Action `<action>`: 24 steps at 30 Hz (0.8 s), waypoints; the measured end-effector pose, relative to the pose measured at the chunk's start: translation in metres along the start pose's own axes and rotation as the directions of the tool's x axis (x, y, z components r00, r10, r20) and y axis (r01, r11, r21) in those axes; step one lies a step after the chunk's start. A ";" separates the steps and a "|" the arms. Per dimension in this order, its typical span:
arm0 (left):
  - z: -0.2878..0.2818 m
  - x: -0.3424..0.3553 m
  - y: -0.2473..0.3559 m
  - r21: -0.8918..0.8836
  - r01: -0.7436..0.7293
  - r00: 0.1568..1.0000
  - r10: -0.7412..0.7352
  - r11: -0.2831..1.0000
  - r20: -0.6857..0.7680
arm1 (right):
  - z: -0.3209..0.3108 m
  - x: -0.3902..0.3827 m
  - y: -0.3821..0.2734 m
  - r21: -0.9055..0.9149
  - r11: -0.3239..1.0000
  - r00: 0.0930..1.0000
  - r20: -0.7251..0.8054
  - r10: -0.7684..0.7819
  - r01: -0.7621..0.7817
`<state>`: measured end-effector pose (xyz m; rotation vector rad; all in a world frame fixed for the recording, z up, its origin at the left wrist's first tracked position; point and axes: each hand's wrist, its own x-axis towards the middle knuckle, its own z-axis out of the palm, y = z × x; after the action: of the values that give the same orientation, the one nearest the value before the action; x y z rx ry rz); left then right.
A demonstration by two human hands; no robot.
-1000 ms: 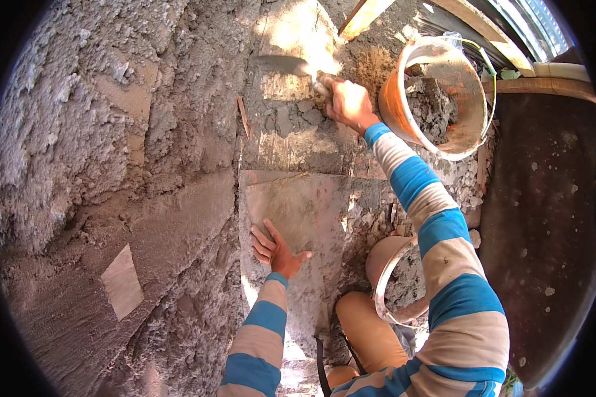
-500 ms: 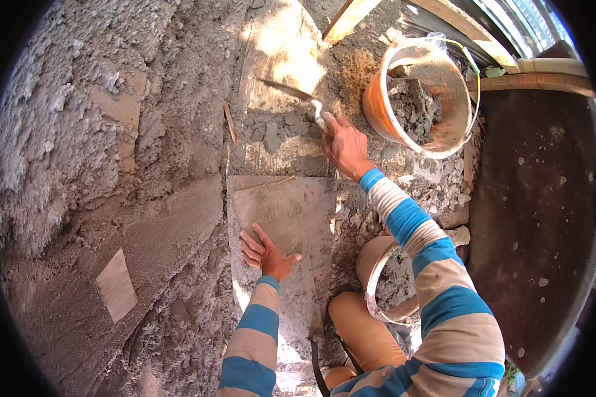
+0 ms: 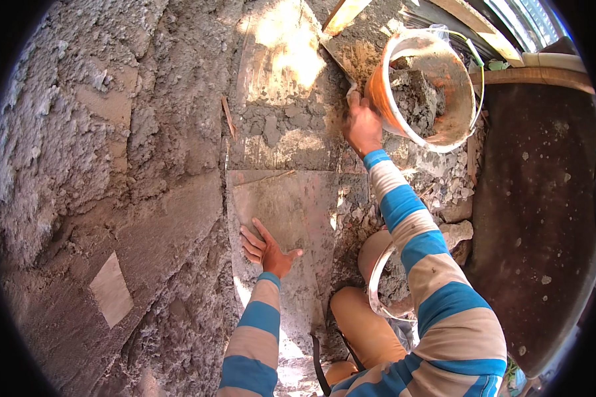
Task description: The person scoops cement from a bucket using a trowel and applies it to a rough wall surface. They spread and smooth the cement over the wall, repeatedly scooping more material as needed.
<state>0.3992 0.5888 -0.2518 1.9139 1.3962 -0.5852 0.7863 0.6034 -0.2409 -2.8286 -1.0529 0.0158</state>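
Mortar-covered surface (image 3: 79, 178): fills the left side, rough above and smoother below.
Sheet (image 3: 304, 205): flat beneath the left hand, seemingly serving as a leaning surface.
Orange bucket (image 3: 462, 92): holds grey mortar (image 3: 414, 102); just beside the right hand, apparently for short reach.
Smaller bucket (image 3: 371, 258): near the knee, probably also for easy access.
Left hand (image 3: 269, 253): holds nothing; fingers spread, likely bracing the body.
Right hand (image 3: 364, 126): closed around the trowel's handle, leaving the blade clear.
Trowel (image 3: 338, 61): left of the orange bucket, blade pointing away; contact below it cannot be told.

Dirty ground (image 3: 352, 190) carries 2 buckets (image 3: 453, 83), stone rubble (image 3: 440, 175) and a flat board (image 3: 298, 208).
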 end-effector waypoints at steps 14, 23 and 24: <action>0.000 0.001 0.001 -0.065 0.010 1.000 -0.009 0.998 0.026 | -0.023 -0.133 0.000 0.430 0.803 0.908 0.138 0.395 -0.414; -0.002 0.000 0.004 -0.062 -0.032 0.999 0.032 0.998 -0.008 | 0.029 -0.164 -0.083 0.717 0.537 0.874 0.216 0.435 -0.444; -0.003 0.000 0.006 -0.051 -0.019 1.000 0.019 0.999 -0.001 | 0.030 -0.162 -0.089 0.737 0.506 0.871 0.233 0.431 -0.448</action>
<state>0.4049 0.5900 -0.2477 1.8852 1.3782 -0.5352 0.6044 0.5681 -0.2653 -2.1607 -0.1569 0.4405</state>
